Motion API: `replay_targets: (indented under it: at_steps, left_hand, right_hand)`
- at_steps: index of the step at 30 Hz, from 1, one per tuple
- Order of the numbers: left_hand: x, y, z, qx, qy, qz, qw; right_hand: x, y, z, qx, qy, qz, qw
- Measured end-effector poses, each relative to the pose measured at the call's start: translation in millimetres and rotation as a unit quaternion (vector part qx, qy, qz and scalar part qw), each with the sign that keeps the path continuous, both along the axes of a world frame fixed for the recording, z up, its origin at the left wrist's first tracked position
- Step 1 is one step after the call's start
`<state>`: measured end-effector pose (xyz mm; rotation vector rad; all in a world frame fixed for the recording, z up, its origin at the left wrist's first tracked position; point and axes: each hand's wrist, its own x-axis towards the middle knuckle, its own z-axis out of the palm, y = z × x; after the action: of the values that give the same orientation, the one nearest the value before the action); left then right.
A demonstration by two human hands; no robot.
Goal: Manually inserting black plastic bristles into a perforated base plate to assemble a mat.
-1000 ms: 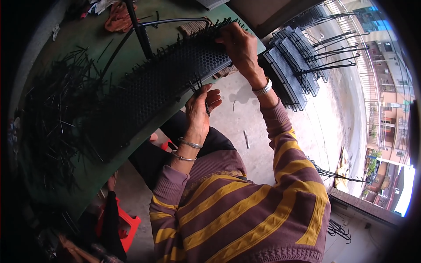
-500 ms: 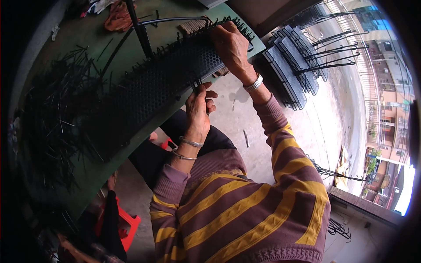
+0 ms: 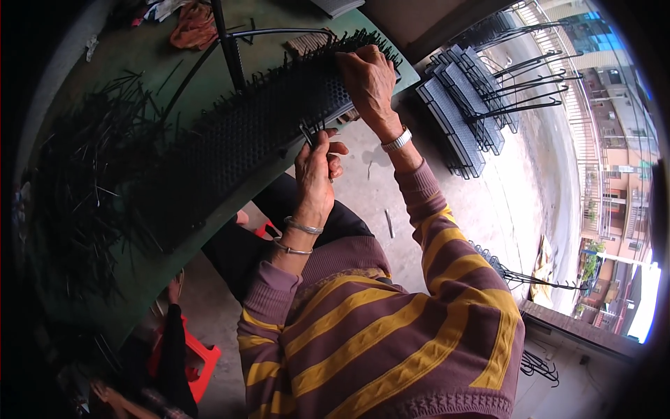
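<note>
A long black perforated board (image 3: pixel 241 129) lies across the green table. Short dark sticks (image 3: pixel 276 72) stand in a row along its far side. My left hand (image 3: pixel 317 171), at the board's near edge, pinches a few thin dark sticks (image 3: pixel 313 134) between thumb and fingers. My right hand (image 3: pixel 368 80) is over the board's right end with its fingers closed and bent downward. Whatever lies in its fingertips is hidden. A big tangled heap of loose dark sticks (image 3: pixel 84 188) covers the left of the table.
A black metal stand (image 3: pixel 230 59) rises behind the board. An orange-brown cloth (image 3: pixel 193 26) lies at the back. Mesh racks with hooks (image 3: pixel 453 105) stand on the floor at right. Another person's dark-clad leg (image 3: pixel 173 356) is beside a red stool (image 3: pixel 202 363) at lower left.
My right hand has come slightly nearer to me along the board's right end. My left hand keeps its place with the sticks, their tips tilted a little differently.
</note>
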<state>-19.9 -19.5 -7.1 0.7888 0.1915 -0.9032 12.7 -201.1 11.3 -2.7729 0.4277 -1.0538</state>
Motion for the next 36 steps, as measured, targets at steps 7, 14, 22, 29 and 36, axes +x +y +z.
replay_targets:
  at_steps: [7,14,22,29,36]
  left_hand:
    - [0,0,1,0.009,-0.023,0.0,1.0]
    - [-3,2,5,0.01,-0.06,-0.018,0.998]
    - [-3,1,3,-0.003,-0.07,-0.072,0.995]
    - [10,2,-9,0.057,-0.031,-0.033,0.997]
    - [4,-5,-12,0.07,0.018,-0.032,0.997]
  right_hand:
    - [-10,10,12,-0.045,0.014,0.014,0.999]
    - [-44,26,27,0.408,0.173,0.187,0.877]
    - [-53,9,35,0.515,0.17,0.274,0.794]
    - [-50,6,52,0.477,0.072,0.185,0.856]
    - [-27,-8,30,0.281,-0.105,0.112,0.947]
